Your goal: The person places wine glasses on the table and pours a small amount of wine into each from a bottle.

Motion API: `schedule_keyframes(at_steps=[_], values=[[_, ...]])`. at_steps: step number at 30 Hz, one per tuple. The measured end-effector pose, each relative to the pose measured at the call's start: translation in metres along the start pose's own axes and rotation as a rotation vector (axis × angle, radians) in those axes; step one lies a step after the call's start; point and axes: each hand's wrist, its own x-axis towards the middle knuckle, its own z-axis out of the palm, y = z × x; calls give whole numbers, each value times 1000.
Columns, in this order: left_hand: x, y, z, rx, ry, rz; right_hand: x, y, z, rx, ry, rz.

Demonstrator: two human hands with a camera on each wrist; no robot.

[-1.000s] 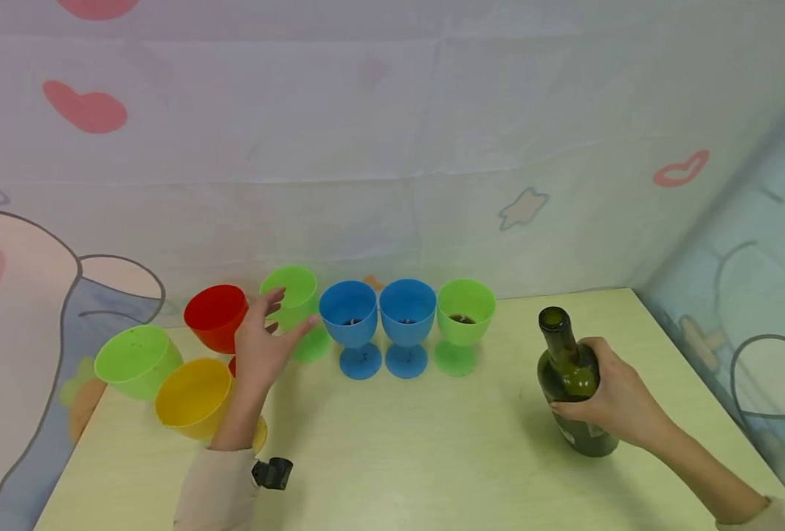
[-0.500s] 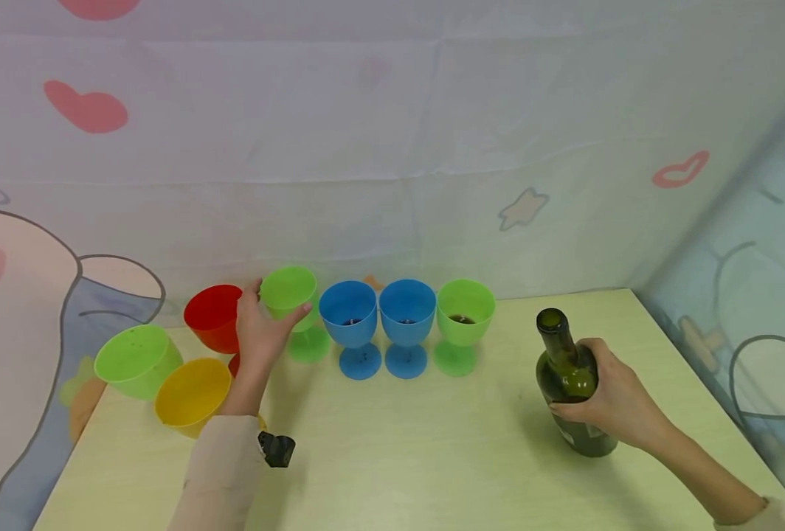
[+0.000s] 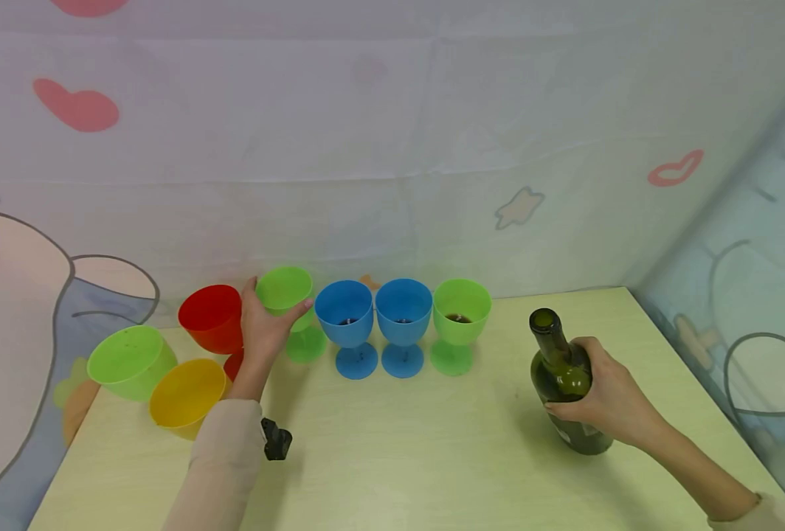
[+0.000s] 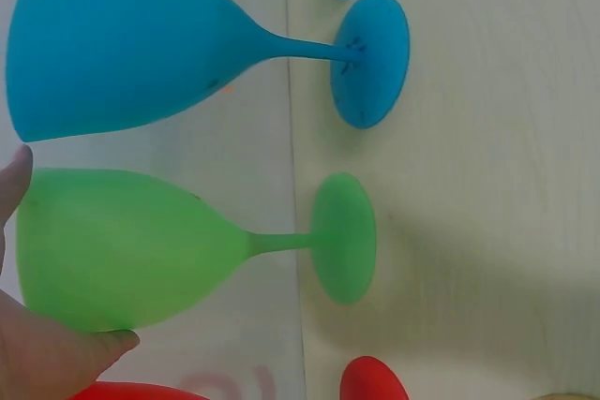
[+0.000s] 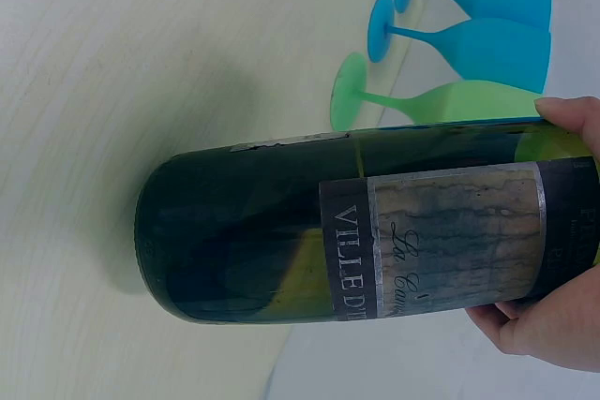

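In the head view my left hand (image 3: pixel 266 324) is around the bowl of a light green plastic goblet (image 3: pixel 285 289), thumb on one side and fingers on the other. The left wrist view shows that green goblet (image 4: pixel 122 241) with its foot on the table. Beside it stand two blue goblets (image 3: pixel 344 313) (image 3: pixel 403 313) and another green goblet (image 3: pixel 462 310), each with a little dark liquid inside. My right hand (image 3: pixel 614 398) grips a dark green wine bottle (image 3: pixel 568 376), upright and uncapped. Its label shows in the right wrist view, where the bottle (image 5: pixel 244 231) fills the middle.
Left of my left hand are a red goblet (image 3: pixel 209 317), a yellow goblet (image 3: pixel 187 394) and a further green goblet (image 3: pixel 130 361). A printed cloth (image 3: pixel 366 147) hangs along the table's back edge. The pale table (image 3: pixel 399 450) runs toward me.
My left hand has moved in from the left and closed around the green goblet's bowl. The bottle and right hand stay nearly still. The head view has shifted slightly.
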Motion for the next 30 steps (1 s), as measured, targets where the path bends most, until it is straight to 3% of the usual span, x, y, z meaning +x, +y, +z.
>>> schedule_keyframes(at_steps=[11, 17, 30], values=[[4, -4, 0, -14, 7, -14, 0, -1, 1, 6, 1, -3], [1, -5, 3, -16, 46, -24, -2, 0, 0, 6, -4, 4], [-32, 2, 6, -49, 185, -32, -2, 0, 0, 9, -10, -1]])
